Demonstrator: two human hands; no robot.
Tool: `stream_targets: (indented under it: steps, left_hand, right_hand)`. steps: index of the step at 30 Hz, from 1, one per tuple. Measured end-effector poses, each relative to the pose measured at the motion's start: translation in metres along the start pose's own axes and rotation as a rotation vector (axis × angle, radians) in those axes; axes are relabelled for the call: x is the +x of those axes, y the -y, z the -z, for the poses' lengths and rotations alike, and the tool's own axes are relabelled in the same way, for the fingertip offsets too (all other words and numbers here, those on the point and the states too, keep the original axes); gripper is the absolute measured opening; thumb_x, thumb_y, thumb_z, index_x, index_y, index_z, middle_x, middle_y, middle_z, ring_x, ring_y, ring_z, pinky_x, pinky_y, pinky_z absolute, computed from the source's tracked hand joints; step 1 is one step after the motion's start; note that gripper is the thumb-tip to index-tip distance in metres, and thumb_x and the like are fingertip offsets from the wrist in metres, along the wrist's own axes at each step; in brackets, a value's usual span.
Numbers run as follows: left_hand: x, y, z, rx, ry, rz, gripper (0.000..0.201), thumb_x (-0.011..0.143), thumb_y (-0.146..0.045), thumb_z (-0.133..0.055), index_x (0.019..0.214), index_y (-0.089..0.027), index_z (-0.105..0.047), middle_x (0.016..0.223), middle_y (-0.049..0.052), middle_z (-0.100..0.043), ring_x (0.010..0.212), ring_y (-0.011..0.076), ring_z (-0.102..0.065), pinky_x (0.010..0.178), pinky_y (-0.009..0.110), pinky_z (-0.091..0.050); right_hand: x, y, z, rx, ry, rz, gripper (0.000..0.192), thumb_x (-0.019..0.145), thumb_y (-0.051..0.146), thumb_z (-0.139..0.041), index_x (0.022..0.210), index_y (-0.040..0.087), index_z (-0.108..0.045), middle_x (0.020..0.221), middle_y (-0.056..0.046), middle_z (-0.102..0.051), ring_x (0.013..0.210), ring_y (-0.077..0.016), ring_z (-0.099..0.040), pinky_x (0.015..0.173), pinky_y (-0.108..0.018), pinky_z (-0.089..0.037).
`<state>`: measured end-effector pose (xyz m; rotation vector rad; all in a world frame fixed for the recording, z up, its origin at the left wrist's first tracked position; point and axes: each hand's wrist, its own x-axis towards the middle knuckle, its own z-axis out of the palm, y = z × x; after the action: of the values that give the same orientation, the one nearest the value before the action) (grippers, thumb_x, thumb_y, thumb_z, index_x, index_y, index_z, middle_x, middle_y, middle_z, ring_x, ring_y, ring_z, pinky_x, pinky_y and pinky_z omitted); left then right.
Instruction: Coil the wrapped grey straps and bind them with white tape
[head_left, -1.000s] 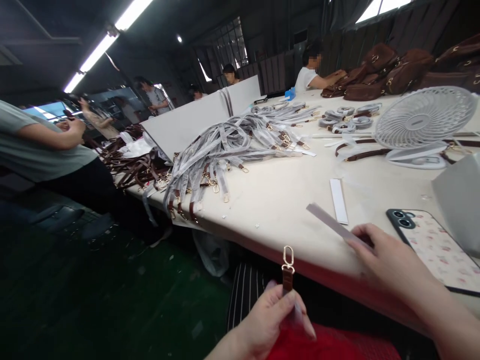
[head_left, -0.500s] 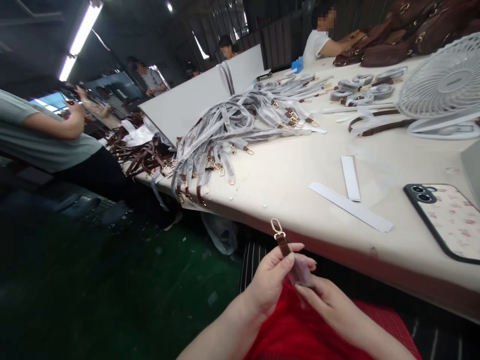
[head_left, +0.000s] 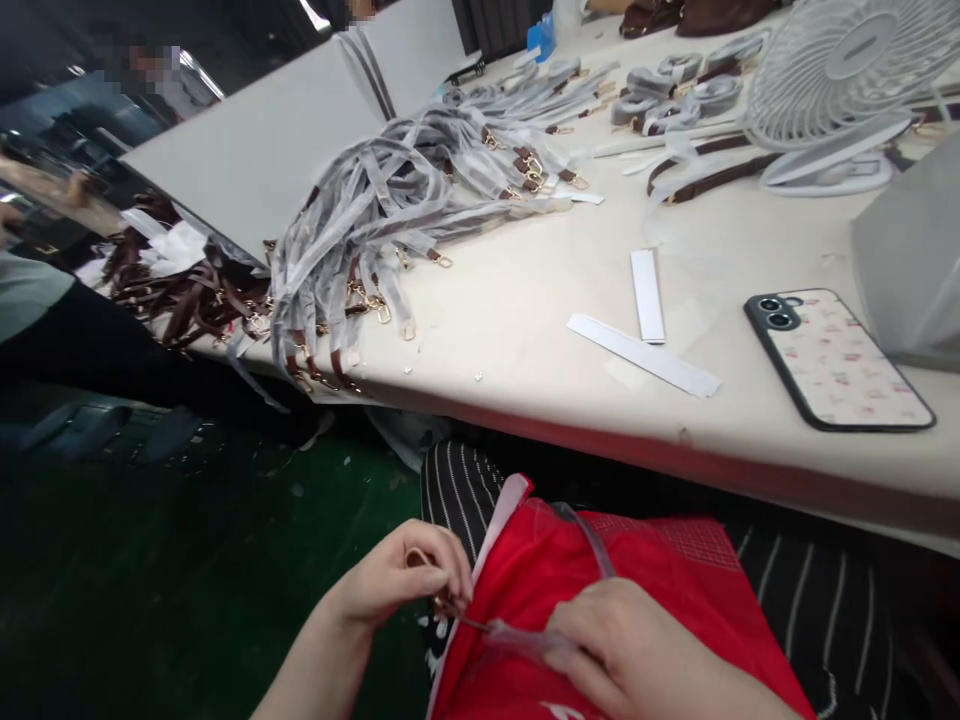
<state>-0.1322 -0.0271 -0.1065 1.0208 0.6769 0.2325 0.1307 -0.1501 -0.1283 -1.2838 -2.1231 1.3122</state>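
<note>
Two white paper strips [head_left: 646, 355], one phone [head_left: 840, 362], one fan [head_left: 832, 75] on table [head_left: 525, 310]. Left hand [head_left: 401, 580] pinches strap clasp [head_left: 442, 603] between fingertips; right hand [head_left: 637, 650] grips the clear sleeve [head_left: 517, 638], low over red cloth [head_left: 645, 570].

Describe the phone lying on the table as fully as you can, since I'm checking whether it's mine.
The smartphone in a pale patterned case lies flat, back up, on the cream work table, near its front edge at the right. Its case looks glossy, off-white with small pinkish motifs, and has a dark rim. A black camera block with two round lenses sits in the far corner. It lies skewed to the table edge. A grey translucent bag stands just behind it; whether they touch is unclear. No hand touches it.
</note>
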Motion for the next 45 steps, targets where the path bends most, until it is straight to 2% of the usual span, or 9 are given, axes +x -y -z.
stream_targets:
  steps: [3, 7, 12, 15, 21, 31, 37, 41, 45]
  left_hand:
    - [-0.002, -0.001, 0.009, 0.139, 0.003, 0.207, 0.024, 0.082, -0.036, -0.073, 0.093, -0.014, -0.078, 0.091, 0.012, -0.074, 0.069, 0.0164, -0.07, 0.059, 0.021, -0.055]
    - [0.003, 0.003, 0.008, 0.196, 0.195, 0.522, 0.042, 0.08, -0.045, -0.074, 0.112, -0.017, -0.071, 0.079, 0.005, -0.073, 0.058, 0.0106, -0.064, 0.055, 0.018, -0.051]
    - [0.001, 0.013, 0.004, 0.209, 0.458, 0.665, 0.044, 0.089, -0.053, -0.059, 0.078, -0.012, -0.072, 0.046, -0.003, -0.051, 0.035, 0.0068, -0.041, 0.037, 0.018, -0.033]
    - [-0.005, 0.018, 0.002, 0.062, 0.4, 0.559, 0.052, 0.089, -0.059, -0.055, 0.065, -0.013, -0.063, 0.039, -0.005, -0.04, 0.031, 0.0062, -0.03, 0.033, 0.021, -0.022]
    - [0.011, 0.019, -0.014, -0.202, -0.027, 0.24, 0.059, 0.089, -0.066, -0.048, 0.056, -0.016, -0.049, 0.035, -0.009, -0.028, 0.031, 0.0043, -0.016, 0.033, 0.022, -0.009]
    - [0.054, -0.011, -0.033, -0.716, -0.047, -0.152, 0.049, 0.094, -0.05, -0.053, 0.059, -0.019, -0.041, 0.036, -0.01, -0.027, 0.027, 0.0032, -0.013, 0.028, 0.016, -0.01]
    - [0.064, -0.028, -0.045, -0.862, -0.279, -0.276, 0.037, 0.095, -0.043, -0.056, 0.075, -0.012, -0.058, 0.045, -0.007, -0.044, 0.033, 0.0031, -0.037, 0.035, 0.012, -0.03]
    - [0.077, -0.023, -0.058, -0.723, -0.441, -0.35, 0.028, 0.088, -0.036, -0.069, 0.098, -0.01, -0.067, 0.079, 0.006, -0.072, 0.069, 0.0112, -0.069, 0.065, 0.018, -0.054]
    - [0.077, -0.008, -0.07, -0.091, -0.499, -0.482, 0.034, 0.095, -0.038, -0.057, 0.116, -0.014, -0.066, 0.11, 0.014, -0.073, 0.103, 0.0231, -0.069, 0.093, 0.035, -0.052]
  right_hand:
    - [0.006, -0.009, 0.006, -0.026, -0.007, -0.005, 0.028, 0.099, 0.036, -0.048, 0.077, 0.022, -0.059, 0.073, 0.004, -0.068, 0.064, -0.0128, -0.056, 0.06, -0.028, -0.029]
    - [0.01, -0.017, 0.009, -0.022, 0.026, 0.04, 0.026, 0.098, 0.035, -0.05, 0.077, 0.022, -0.059, 0.073, 0.004, -0.069, 0.063, -0.0125, -0.056, 0.06, -0.028, -0.028]
    - [0.012, -0.019, 0.014, 0.005, 0.003, 0.058, 0.027, 0.098, 0.036, -0.051, 0.076, 0.022, -0.059, 0.071, 0.004, -0.067, 0.063, -0.0125, -0.056, 0.062, -0.028, -0.03]
    - [0.019, -0.025, 0.019, 0.09, -0.015, 0.049, 0.023, 0.097, 0.035, -0.053, 0.079, 0.023, -0.063, 0.072, 0.004, -0.068, 0.064, -0.0129, -0.057, 0.063, -0.026, -0.032]
    - [0.039, -0.053, 0.029, 0.243, -0.062, -0.031, 0.02, 0.088, 0.04, -0.062, 0.091, 0.02, -0.065, 0.078, 0.0, -0.067, 0.069, -0.0163, -0.057, 0.064, -0.025, -0.038]
    - [0.067, -0.025, 0.013, 0.349, 0.07, 0.011, 0.04, 0.101, 0.047, -0.035, 0.079, 0.022, -0.055, 0.082, -0.001, -0.067, 0.072, -0.02, -0.058, 0.07, -0.027, -0.045]
    - [0.077, -0.002, 0.021, 0.398, 0.072, 0.064, 0.033, 0.098, 0.041, -0.042, 0.079, 0.02, -0.056, 0.08, -0.001, -0.064, 0.073, -0.0189, -0.056, 0.071, -0.026, -0.047]
    - [0.076, 0.008, 0.025, 0.507, 0.091, 0.106, 0.025, 0.094, 0.038, -0.051, 0.08, 0.019, -0.059, 0.08, -0.001, -0.063, 0.073, -0.0172, -0.056, 0.07, -0.025, -0.048]
    - [0.072, 0.003, 0.025, 0.655, 0.077, 0.064, 0.032, 0.092, 0.045, -0.056, 0.085, 0.015, -0.065, 0.077, -0.003, -0.064, 0.071, -0.0177, -0.056, 0.069, -0.027, -0.048]
